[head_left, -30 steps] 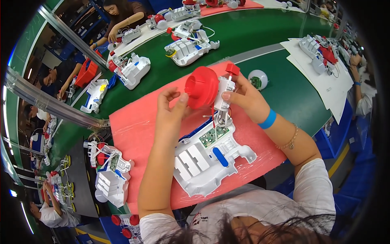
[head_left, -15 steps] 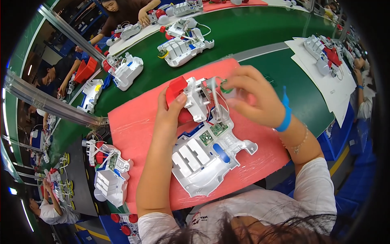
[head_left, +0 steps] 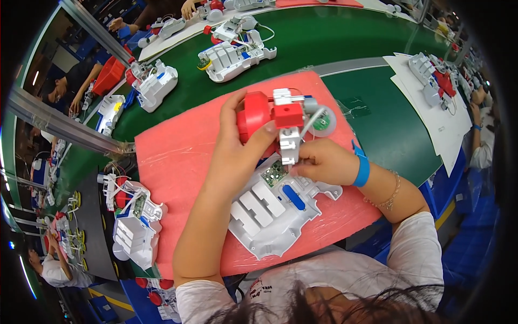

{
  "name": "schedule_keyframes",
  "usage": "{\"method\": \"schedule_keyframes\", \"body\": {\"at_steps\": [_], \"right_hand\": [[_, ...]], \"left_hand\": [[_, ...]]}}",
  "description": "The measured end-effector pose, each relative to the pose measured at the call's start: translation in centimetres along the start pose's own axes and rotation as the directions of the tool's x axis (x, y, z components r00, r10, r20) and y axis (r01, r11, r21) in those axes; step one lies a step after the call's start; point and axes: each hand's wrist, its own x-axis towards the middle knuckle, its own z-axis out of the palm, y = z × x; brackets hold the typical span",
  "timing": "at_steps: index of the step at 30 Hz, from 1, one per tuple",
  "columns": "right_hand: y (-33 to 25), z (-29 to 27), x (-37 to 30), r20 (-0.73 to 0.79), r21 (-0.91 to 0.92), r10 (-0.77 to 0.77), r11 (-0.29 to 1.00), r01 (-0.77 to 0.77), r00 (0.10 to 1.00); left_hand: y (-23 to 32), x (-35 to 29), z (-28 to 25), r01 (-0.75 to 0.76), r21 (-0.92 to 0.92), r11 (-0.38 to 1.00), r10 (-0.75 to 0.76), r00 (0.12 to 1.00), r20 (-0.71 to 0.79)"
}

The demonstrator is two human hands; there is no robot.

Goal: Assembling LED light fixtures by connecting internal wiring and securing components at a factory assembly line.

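My left hand [head_left: 245,132] is closed around a red and white plastic assembly [head_left: 256,114], raised over the mat, thumb on its red part. A small round green circuit board [head_left: 322,123] in a clear cup sits at its right end, with a pale cable running to it. My right hand [head_left: 328,162] is closed just below the assembly, fingertips pinched near its white lower end; what they pinch is hidden. Beneath both hands lies an open white plastic housing shell [head_left: 278,237] with a green circuit board [head_left: 275,174] and a blue oval part [head_left: 294,197].
A pink foam mat [head_left: 172,156] lies under the work. Similar assemblies stand left [head_left: 137,227] and on the green conveyor belt [head_left: 307,40] beyond. White sheets [head_left: 431,121] carry another assembly on the right. A metal post [head_left: 70,132] crosses at left. Other people work nearby.
My left hand has turned the assembly, bringing its red side into view. My right hand has come down from the round board to below the assembly. Units on the belt appear shifted slightly left.
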Motion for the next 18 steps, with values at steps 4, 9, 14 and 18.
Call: {"method": "schedule_keyframes", "body": {"at_steps": [4, 9, 14, 18], "right_hand": [[0.2, -0.2, 0.9, -0.008, -0.246, -0.107, 0.964, 0.102, 0.994], [0.2, -0.5, 1.3, 0.083, -0.263, -0.102, 0.957, 0.12, 0.991], [0.7, -0.2, 1.1, 0.063, -0.258, -0.169, 0.949, 0.18, 0.984], [0.8, -0.3, 1.0, 0.072, -0.265, -0.172, 0.946, 0.185, 0.983]], "left_hand": [[-0.2, 0.7, -0.4, 0.087, -0.116, 0.989, -0.083, 0.996, 0.037], [-1.5, 1.2, -1.4, 0.053, -0.163, 0.985, -0.044, 0.998, 0.053], [-1.3, 1.2, -1.5, 0.081, -0.205, 0.976, -0.06, 0.992, 0.107], [-1.3, 1.2, -1.5, 0.096, -0.214, 0.972, -0.07, 0.99, 0.125]]}}
